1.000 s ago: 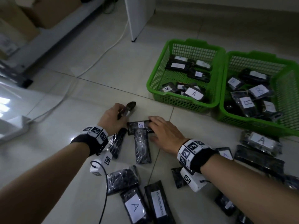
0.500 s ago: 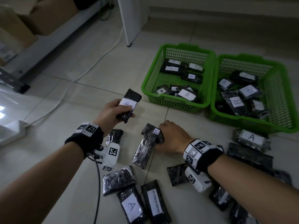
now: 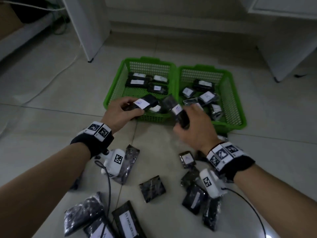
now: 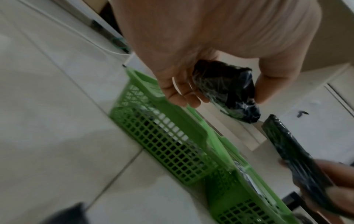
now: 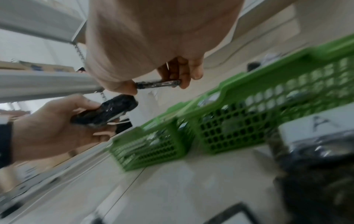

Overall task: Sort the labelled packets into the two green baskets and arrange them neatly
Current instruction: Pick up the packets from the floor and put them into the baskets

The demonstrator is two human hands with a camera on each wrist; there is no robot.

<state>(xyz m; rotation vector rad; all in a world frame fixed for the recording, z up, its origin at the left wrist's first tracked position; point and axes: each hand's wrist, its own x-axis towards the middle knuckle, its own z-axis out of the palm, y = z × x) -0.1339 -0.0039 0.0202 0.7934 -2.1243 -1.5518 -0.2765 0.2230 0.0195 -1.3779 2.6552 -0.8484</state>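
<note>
My left hand [image 3: 120, 112] grips a black packet with a white "B" label [image 3: 142, 103] above the near rim of the left green basket [image 3: 116, 86]; the same packet [image 4: 226, 89] shows between thumb and fingers in the left wrist view. My right hand [image 3: 193, 124] grips a second black labelled packet [image 3: 176, 110] over the gap between the left basket and the right green basket [image 3: 229, 93]. In the right wrist view that packet [image 5: 159, 84] is seen edge-on between thumb and fingers. Both baskets hold several labelled packets.
Several black packets lie loose on the tiled floor near me, one labelled "IN PROGRESS" [image 3: 128, 224] and one small one [image 3: 187, 158] near my right wrist. A white cabinet leg [image 3: 89, 60] and a cable [image 3: 51, 73] lie to the far left, and white furniture [image 3: 283, 54] stands at the far right.
Both hands have lifted off the floor and moved forward to the baskets. The right hand has picked up its packet; the left still carries the "B" packet.
</note>
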